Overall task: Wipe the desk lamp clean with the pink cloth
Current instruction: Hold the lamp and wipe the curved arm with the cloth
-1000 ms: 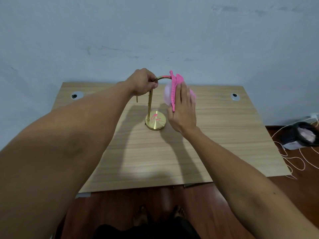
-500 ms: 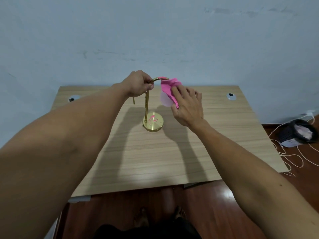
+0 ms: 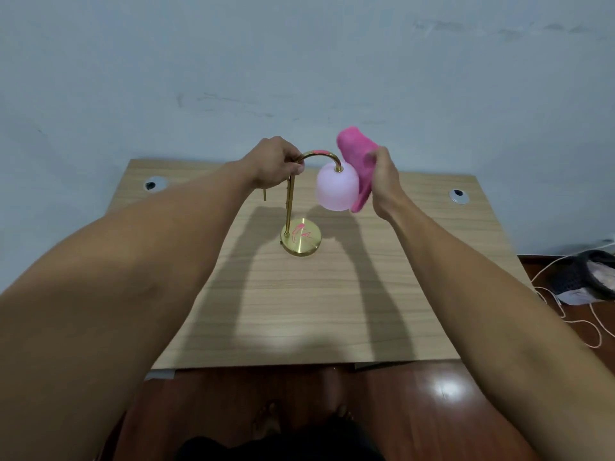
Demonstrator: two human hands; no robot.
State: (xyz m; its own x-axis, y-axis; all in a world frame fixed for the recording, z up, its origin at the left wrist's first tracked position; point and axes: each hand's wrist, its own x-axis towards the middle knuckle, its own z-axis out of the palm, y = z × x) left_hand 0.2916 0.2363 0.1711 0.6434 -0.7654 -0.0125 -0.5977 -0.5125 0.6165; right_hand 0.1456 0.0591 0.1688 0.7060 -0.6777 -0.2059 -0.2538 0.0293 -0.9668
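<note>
A small desk lamp stands mid-desk: round brass base [image 3: 301,237], thin brass stem curving over the top, and a pale pink globe shade [image 3: 336,187] hanging from the arc's right end. My left hand [image 3: 274,163] is closed around the top of the stem at the arc's left end. My right hand [image 3: 382,179] holds the bright pink cloth [image 3: 357,158] pressed flat against the right side of the shade. The front of the shade is uncovered.
The wooden desk [image 3: 299,311] has two cable grommets, one far left [image 3: 153,184] and one far right [image 3: 458,195], and backs onto a pale wall. On the floor at right lie a dark basket [image 3: 589,277] and white cords. My bare feet show below the desk's near edge.
My right hand has carried the cloth from the front of the shade around to its right side, uncovering the shade. The left hand keeps its grip on the stem.
</note>
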